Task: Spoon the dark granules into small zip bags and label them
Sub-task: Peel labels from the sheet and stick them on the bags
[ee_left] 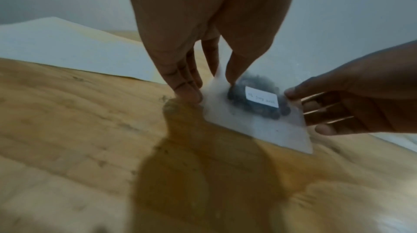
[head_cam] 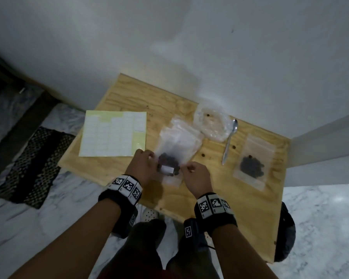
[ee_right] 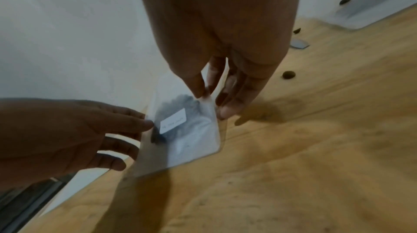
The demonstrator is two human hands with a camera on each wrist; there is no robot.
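on the floor at far left lies a dark woven mat (head_cam: 31,166), beside the plywood table (head_cam: 250,198), which stands against a white wall. on the table's left part sits a label sheet (head_cam: 109,137), white stickers on yellowish backing with some already peeled away. just right of it the left hand (head_cam: 142,168) pinches the left edge of a small clear zip bag (head_cam: 170,168), thumb on top and fingers beneath, as the left wrist view shows. the bag holds dark granules (head_cam: 167,159) gathered in its middle, and a white label (head_cam: 167,169) with faint handwriting, too blurred to read, is stuck on its face over them. the bag's near edge is at the table, though whether it rests there is unclear. the right hand (head_cam: 195,178) pinches the bag's right edge between thumb and forefinger, the other fingers spread loosely behind it. behind the held bag lies a pile of empty zip bags (head_cam: 181,137), and past it a crumpled clear plastic bag (head_cam: 212,123) with a few granules left inside. a metal spoon (head_cam: 230,140) lies just right of that, bowl toward the wall, with stray granules near its handle. farthest right lies a second filled bag (head_cam: 252,164), flat on the table, well apart from the hands
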